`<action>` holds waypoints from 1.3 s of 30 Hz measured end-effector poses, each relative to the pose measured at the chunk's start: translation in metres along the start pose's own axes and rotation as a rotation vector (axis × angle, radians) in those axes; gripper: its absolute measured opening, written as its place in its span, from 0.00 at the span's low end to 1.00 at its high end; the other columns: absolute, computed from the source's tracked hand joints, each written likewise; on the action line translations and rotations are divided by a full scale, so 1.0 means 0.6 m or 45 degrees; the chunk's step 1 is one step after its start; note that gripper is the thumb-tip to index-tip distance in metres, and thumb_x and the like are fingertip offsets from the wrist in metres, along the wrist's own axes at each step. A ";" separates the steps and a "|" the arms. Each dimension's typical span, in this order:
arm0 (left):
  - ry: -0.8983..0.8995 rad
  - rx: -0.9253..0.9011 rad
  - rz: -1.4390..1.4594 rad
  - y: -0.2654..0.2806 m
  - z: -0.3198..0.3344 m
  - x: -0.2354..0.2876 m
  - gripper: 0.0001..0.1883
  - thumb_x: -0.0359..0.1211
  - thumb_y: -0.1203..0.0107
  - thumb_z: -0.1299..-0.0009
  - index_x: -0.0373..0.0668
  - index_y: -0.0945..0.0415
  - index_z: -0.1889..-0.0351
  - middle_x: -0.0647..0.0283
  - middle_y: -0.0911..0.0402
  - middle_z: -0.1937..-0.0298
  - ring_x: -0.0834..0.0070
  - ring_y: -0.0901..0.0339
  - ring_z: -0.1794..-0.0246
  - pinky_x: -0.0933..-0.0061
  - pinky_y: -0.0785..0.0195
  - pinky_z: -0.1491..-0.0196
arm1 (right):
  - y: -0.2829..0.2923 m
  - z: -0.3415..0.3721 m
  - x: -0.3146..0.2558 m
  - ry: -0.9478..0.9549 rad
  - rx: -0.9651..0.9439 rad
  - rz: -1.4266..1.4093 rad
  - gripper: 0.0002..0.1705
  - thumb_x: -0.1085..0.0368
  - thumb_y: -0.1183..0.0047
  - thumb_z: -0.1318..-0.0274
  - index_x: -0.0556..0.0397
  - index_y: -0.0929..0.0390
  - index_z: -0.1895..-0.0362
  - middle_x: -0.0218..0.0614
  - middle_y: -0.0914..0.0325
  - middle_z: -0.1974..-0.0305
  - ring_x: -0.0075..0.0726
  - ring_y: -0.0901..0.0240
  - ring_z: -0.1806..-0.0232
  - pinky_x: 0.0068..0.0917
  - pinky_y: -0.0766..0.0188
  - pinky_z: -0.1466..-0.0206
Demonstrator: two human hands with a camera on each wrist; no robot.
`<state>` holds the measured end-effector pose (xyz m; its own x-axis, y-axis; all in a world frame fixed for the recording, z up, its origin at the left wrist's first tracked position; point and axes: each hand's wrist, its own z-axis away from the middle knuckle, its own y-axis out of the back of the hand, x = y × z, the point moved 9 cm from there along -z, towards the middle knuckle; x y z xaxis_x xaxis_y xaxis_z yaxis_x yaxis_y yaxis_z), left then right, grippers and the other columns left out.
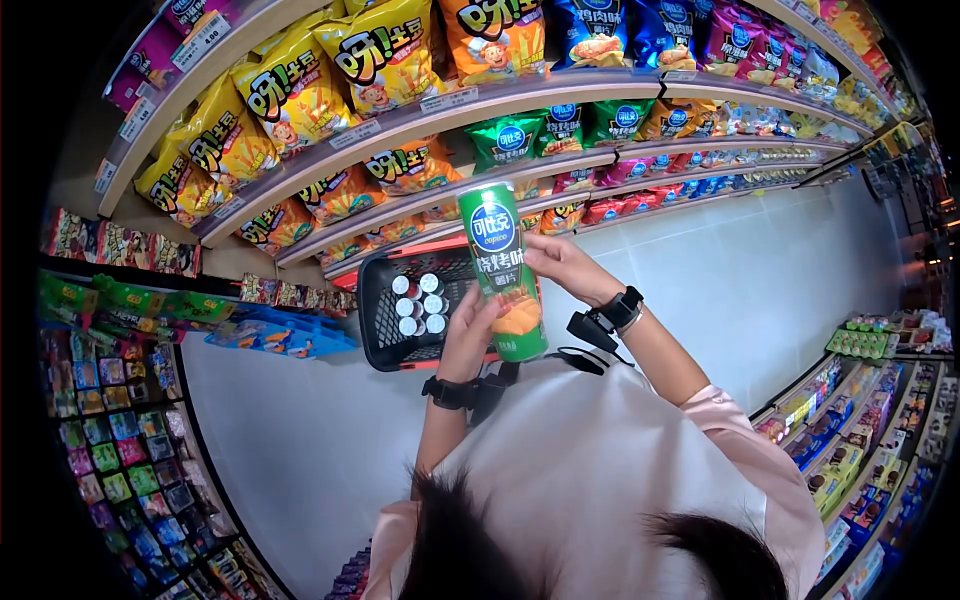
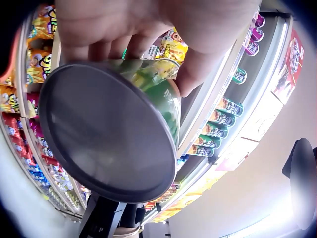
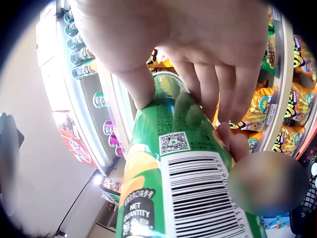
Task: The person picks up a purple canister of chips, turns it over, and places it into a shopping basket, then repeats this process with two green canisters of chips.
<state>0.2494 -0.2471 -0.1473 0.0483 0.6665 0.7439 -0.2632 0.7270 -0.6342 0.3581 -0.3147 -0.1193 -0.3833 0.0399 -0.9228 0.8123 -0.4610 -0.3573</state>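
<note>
A green potato chip can (image 1: 518,310) with a blue round logo is held tilted in front of the chest, its printed front facing up. My left hand (image 1: 465,338) grips its lower left side, thumb across the front. Higher on the right side, my right hand (image 1: 568,268) holds it between thumb and fingers. The left wrist view shows the round dark bottom of the can (image 2: 109,134) below the left hand (image 2: 148,25). In the right wrist view, the barcode side of the can (image 3: 193,188) lies beneath the right hand (image 3: 198,44).
A black and red shopping basket (image 1: 375,345) stands on the floor beyond the left hand, with several white-topped containers (image 1: 409,308) in it. Shelves of chip bags (image 1: 375,60) curve across the front. More snack racks stand at the left (image 1: 120,430) and right (image 1: 850,460).
</note>
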 end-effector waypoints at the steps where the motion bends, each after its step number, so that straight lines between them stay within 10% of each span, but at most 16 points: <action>1: -0.020 0.021 0.009 0.000 -0.001 0.001 0.27 0.31 0.53 0.29 0.34 0.49 0.34 0.56 0.33 0.40 0.71 0.32 0.42 0.72 0.38 0.40 | 0.005 0.000 0.003 -0.003 0.010 0.012 0.27 0.59 0.53 0.36 0.59 0.39 0.37 0.30 0.28 0.47 0.19 0.33 0.48 0.19 0.36 0.43; 12: -0.006 0.079 0.035 0.000 -0.007 -0.009 0.28 0.29 0.54 0.29 0.40 0.53 0.33 0.54 0.34 0.40 0.70 0.32 0.42 0.69 0.37 0.41 | 0.020 0.004 0.013 -0.037 -0.015 -0.004 0.32 0.57 0.52 0.37 0.58 0.45 0.34 0.30 0.31 0.44 0.18 0.36 0.45 0.22 0.40 0.39; 20: -0.187 0.306 -1.008 0.008 0.006 0.051 0.22 0.32 0.52 0.30 0.41 0.39 0.39 0.61 0.45 0.48 0.74 0.32 0.47 0.73 0.37 0.43 | 0.059 0.009 0.027 -0.098 0.211 0.092 0.30 0.56 0.47 0.41 0.55 0.37 0.38 0.28 0.25 0.52 0.18 0.28 0.53 0.22 0.29 0.51; 31: -0.292 0.317 -0.655 -0.022 0.009 0.087 0.34 0.24 0.39 0.41 0.35 0.44 0.38 0.57 0.35 0.44 0.71 0.32 0.44 0.71 0.35 0.43 | -0.003 0.003 -0.077 0.320 0.197 0.358 0.24 0.66 0.45 0.44 0.58 0.34 0.44 0.32 0.25 0.54 0.18 0.28 0.58 0.19 0.28 0.58; 39: -0.069 0.067 -0.090 -0.008 0.012 0.054 0.30 0.26 0.49 0.32 0.31 0.48 0.34 0.55 0.33 0.39 0.72 0.35 0.39 0.73 0.40 0.40 | -0.002 0.021 -0.035 -0.054 -0.041 0.075 0.29 0.63 0.47 0.41 0.57 0.40 0.37 0.31 0.27 0.51 0.22 0.29 0.52 0.23 0.28 0.53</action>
<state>0.2451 -0.2304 -0.1184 0.0169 0.6030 0.7976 -0.3111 0.7613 -0.5690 0.3595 -0.3261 -0.0975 -0.3523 -0.0242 -0.9356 0.8473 -0.4328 -0.3078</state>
